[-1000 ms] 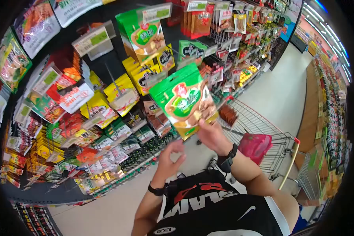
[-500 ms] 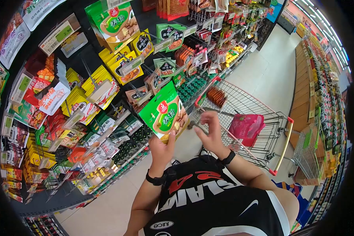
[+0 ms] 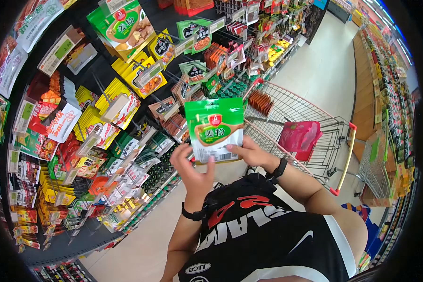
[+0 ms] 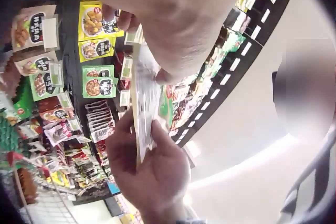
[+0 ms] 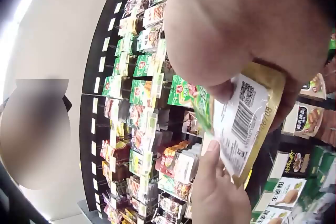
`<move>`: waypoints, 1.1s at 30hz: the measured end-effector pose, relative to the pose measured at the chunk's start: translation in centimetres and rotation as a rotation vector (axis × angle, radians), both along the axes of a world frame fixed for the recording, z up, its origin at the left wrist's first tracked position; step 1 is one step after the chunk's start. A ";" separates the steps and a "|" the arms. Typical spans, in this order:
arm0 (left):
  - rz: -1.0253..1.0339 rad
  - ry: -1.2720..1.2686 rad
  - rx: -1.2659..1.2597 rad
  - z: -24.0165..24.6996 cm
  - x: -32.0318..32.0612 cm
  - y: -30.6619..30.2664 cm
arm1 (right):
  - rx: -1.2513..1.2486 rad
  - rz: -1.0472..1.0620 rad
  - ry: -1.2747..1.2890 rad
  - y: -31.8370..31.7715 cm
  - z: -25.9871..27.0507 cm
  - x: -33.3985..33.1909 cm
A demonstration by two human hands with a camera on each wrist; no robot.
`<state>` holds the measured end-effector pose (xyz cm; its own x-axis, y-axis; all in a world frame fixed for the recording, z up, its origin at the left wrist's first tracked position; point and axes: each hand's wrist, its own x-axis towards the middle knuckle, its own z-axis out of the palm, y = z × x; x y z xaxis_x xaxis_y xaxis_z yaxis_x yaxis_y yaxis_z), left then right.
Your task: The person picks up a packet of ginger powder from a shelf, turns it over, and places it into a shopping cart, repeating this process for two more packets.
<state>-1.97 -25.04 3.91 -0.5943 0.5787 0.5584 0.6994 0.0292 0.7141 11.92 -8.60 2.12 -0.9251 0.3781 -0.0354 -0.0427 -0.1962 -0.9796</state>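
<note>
In the head view, a green-and-white pouch of ginger powder [image 3: 215, 136] is upright in front of the chest. My right hand [image 3: 253, 154] pinches its lower right edge, thumb on the near face and fingers behind. At the lower left corner is my left hand [image 3: 192, 170], its thumb against the near face and its fingers spread past the left edge. The left wrist view shows the pouch edge-on, with the right hand [image 4: 152, 174] gripping it. A barcode on the pouch [image 5: 244, 113] shows in the right wrist view, with the left hand's [image 5: 216, 200] thumb at its face.
A shelf rack of hanging seasoning packets [image 3: 110, 108] fills the left side, including a matching ginger powder pouch [image 3: 127, 28]. To the right stands a shopping cart [image 3: 315, 108] holding a pink bag [image 3: 300, 137] and brown packets [image 3: 261, 102]. Beyond it are an aisle and another shelf [image 3: 385, 103].
The pouch passed from my right hand to my left, then back into the right hand's grip. Its barcoded face has turned toward me. The left fingers have spread while the thumb stays at the pouch.
</note>
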 end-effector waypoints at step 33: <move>-0.649 -0.645 -0.301 -6.7 3.8 8.0 | -0.762 -0.310 0.130 6.8 -5.8 4.4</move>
<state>1.79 -17.05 -2.76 -0.2488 0.9685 0.0107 0.1191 0.0196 0.9927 16.30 -1.77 -3.71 -0.7971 0.5323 -0.2852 -0.3078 -0.7645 -0.5664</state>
